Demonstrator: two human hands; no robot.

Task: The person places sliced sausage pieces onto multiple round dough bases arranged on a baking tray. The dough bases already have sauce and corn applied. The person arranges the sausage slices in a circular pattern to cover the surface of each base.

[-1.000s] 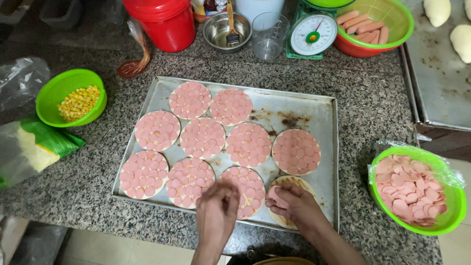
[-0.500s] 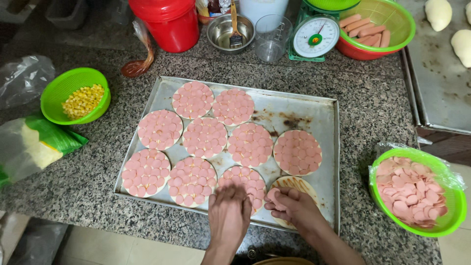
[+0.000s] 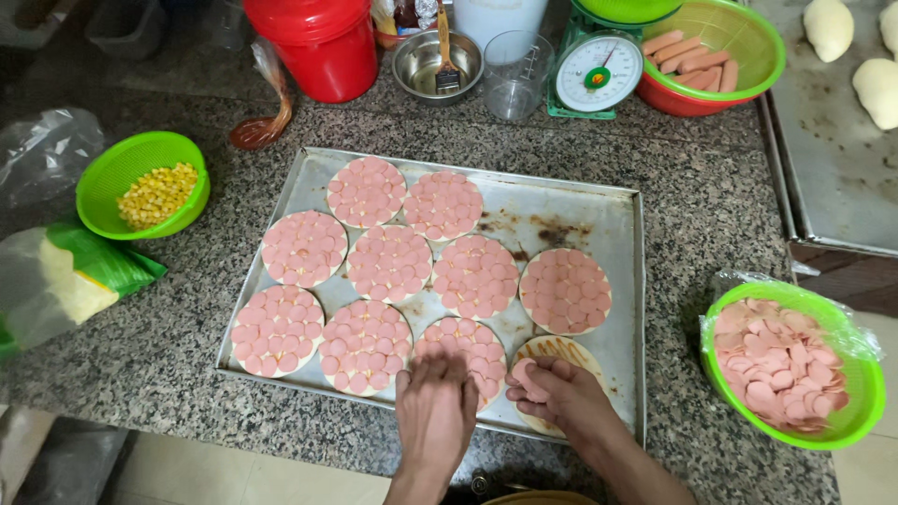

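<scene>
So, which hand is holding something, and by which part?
The right hand pinches pink sausage slices in its fingertips over the bare dough round; the left hand holds nothing visible.

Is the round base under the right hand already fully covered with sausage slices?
No. Round base shows bare sauce; right hand covers the rest.

- Nine sausage-covered dough rounds point(image 3: 389, 263) are lying on one metal baking tray point(image 3: 617, 201).
- One bare dough round point(image 3: 571, 353) is sitting there too.
- Three green bowls are standing around: corn point(image 3: 140, 182), sausage slices point(image 3: 795, 365), whole sausages point(image 3: 720, 51).
- Two dough balls point(image 3: 828, 26) are resting beyond.
- Two hands, left point(image 3: 435, 411) and right point(image 3: 561, 393), are working.
</scene>
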